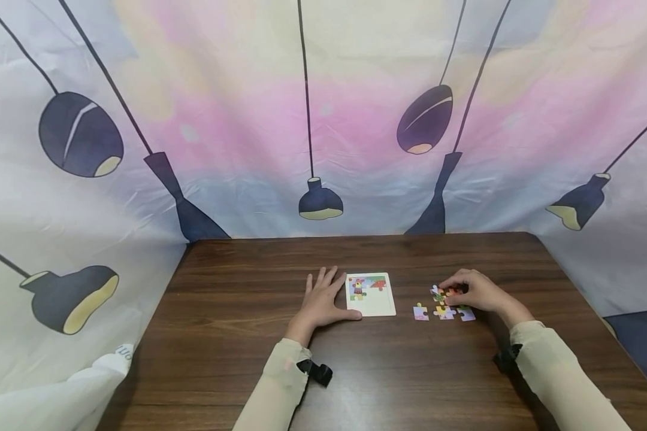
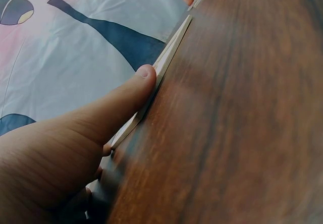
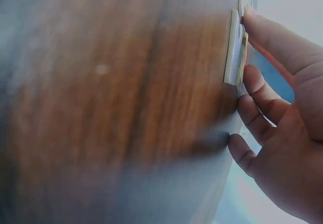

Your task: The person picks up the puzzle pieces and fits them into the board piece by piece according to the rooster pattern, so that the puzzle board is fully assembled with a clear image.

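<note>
A square white puzzle board (image 1: 378,306) lies on the table with a few pieces fitted along its top and left side. My left hand (image 1: 322,304) rests spread at its left side, thumb along the near edge. In the left wrist view the thumb (image 2: 128,95) presses the board's thin edge (image 2: 174,40). To the right, my right hand (image 1: 477,290) bends over a small pile of jigsaw pieces (image 1: 438,293), thumb and forefinger around a jigsaw piece (image 3: 243,60). The palm hides part of the pile. Its other fingers curl close to the tabletop.
Loose jigsaw pieces lie in front of the pile: a lilac one (image 1: 420,312), a yellow-and-lilac one (image 1: 444,312) and another lilac one (image 1: 466,313). The brown wooden table (image 1: 237,359) ends at a printed cloth backdrop (image 1: 259,203).
</note>
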`<state>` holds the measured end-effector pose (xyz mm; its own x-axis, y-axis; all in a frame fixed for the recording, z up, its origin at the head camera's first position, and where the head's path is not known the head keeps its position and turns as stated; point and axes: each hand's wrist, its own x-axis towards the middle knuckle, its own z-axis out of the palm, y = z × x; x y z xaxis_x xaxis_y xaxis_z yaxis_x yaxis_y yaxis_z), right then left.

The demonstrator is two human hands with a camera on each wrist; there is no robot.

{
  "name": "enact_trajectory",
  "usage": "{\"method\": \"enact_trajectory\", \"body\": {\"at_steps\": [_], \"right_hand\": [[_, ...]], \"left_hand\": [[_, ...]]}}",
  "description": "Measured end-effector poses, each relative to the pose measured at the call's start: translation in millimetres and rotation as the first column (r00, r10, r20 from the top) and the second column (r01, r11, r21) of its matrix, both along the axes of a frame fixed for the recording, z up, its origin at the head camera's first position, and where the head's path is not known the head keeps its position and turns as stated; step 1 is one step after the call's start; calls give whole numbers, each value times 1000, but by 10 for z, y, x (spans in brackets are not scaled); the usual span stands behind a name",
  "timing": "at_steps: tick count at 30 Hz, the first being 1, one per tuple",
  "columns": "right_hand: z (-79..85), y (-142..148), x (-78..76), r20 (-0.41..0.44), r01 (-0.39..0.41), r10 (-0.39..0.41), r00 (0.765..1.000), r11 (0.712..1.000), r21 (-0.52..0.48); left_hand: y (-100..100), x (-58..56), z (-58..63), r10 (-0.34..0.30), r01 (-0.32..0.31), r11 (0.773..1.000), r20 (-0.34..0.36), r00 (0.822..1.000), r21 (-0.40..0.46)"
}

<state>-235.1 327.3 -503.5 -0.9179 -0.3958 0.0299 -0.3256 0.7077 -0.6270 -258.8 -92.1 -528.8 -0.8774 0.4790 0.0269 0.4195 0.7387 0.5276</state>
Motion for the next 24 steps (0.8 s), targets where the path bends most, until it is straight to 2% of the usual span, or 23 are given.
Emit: {"method": "enact_trajectory", "body": {"at_steps": [13, 24], "right_hand": [[-33, -21, -1, -38, 47, -48, 998, 999, -28], [3, -228, -26, -82, 53, -60, 995, 995, -84]], "left_hand": [[4, 12, 16, 2, -2, 1000, 8, 1000, -3], [8, 8, 13, 3, -3, 1000, 3, 1000, -20]]}}
